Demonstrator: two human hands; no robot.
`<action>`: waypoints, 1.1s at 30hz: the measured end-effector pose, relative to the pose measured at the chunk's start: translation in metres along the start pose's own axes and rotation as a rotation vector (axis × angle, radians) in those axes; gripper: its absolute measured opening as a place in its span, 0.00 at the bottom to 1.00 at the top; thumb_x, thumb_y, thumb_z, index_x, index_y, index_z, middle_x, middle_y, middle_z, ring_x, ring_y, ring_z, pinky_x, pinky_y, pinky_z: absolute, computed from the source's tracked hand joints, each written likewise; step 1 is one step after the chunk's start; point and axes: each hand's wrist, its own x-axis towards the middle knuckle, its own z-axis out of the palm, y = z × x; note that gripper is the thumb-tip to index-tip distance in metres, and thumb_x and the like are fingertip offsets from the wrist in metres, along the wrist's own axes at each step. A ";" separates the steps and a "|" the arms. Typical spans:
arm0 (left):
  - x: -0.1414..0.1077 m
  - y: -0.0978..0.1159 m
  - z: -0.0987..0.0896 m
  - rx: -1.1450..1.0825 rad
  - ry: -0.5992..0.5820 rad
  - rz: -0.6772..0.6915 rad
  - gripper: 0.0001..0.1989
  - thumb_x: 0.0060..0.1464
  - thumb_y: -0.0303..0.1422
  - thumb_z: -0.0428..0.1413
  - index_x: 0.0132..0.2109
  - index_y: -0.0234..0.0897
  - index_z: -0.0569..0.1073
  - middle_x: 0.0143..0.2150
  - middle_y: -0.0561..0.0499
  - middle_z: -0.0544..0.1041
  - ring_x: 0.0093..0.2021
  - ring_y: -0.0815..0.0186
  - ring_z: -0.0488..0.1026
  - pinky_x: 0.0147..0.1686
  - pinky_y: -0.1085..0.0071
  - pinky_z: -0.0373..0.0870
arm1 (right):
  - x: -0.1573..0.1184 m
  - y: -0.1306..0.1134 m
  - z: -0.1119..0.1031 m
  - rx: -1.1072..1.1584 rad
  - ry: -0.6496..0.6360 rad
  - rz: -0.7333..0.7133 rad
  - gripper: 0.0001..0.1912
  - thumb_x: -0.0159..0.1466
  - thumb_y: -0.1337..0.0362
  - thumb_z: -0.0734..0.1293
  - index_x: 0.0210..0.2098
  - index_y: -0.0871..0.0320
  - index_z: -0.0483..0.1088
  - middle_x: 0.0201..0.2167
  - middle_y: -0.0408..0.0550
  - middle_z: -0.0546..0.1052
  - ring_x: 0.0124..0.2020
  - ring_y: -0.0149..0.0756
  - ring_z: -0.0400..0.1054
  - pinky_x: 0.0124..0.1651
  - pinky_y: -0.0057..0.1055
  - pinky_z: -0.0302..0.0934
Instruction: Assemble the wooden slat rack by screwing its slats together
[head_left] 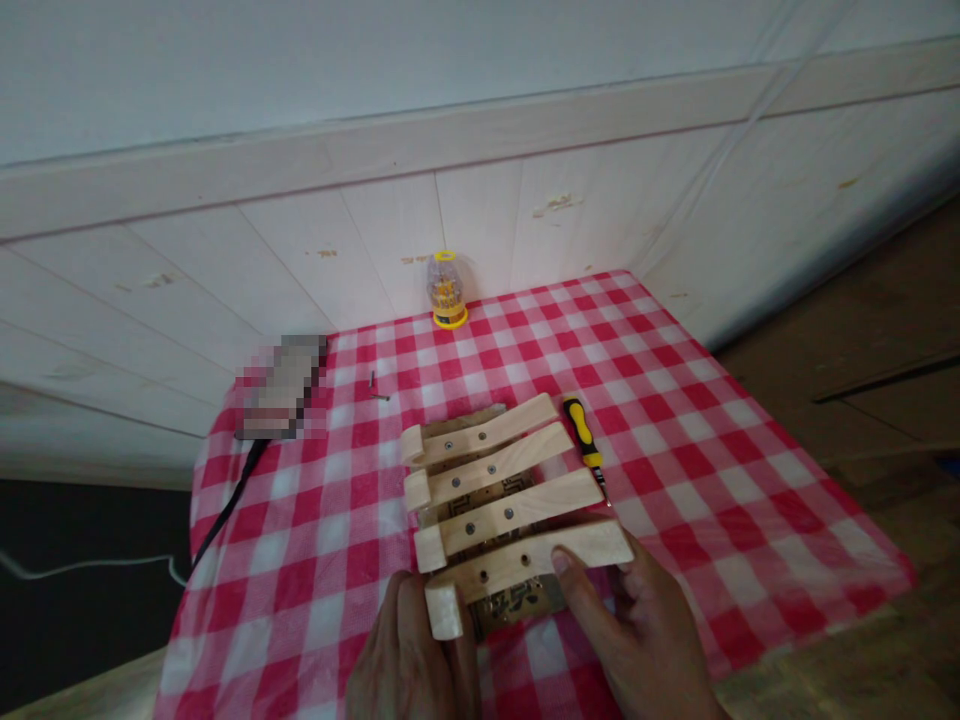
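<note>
I pinch the nearest wooden slat with my right hand; my left hand curls by its end block, hold unclear. It seems light, stiff, best held endwise.

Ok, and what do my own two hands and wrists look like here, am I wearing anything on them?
Both your left hand and your right hand are bare: no gloves, and no ring, watch or bracelet on the parts that show. No sleeve or cuff comes into view. Some fingers are hidden, so I can't vouch for those.
</note>
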 end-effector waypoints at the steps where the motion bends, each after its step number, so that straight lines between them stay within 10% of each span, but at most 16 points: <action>1: -0.001 0.000 0.001 0.005 -0.002 -0.009 0.09 0.72 0.27 0.45 0.43 0.40 0.68 0.32 0.50 0.73 0.28 0.64 0.76 0.24 0.74 0.72 | 0.000 0.001 0.001 -0.004 0.008 -0.012 0.09 0.69 0.55 0.68 0.42 0.52 0.78 0.38 0.48 0.87 0.39 0.43 0.84 0.43 0.34 0.78; 33: -0.001 0.001 0.000 -0.077 0.055 -0.050 0.11 0.73 0.33 0.46 0.38 0.43 0.65 0.29 0.52 0.72 0.25 0.64 0.75 0.23 0.72 0.70 | 0.008 0.002 0.003 0.048 -0.041 0.000 0.13 0.68 0.54 0.68 0.44 0.54 0.80 0.40 0.50 0.88 0.39 0.45 0.84 0.41 0.36 0.79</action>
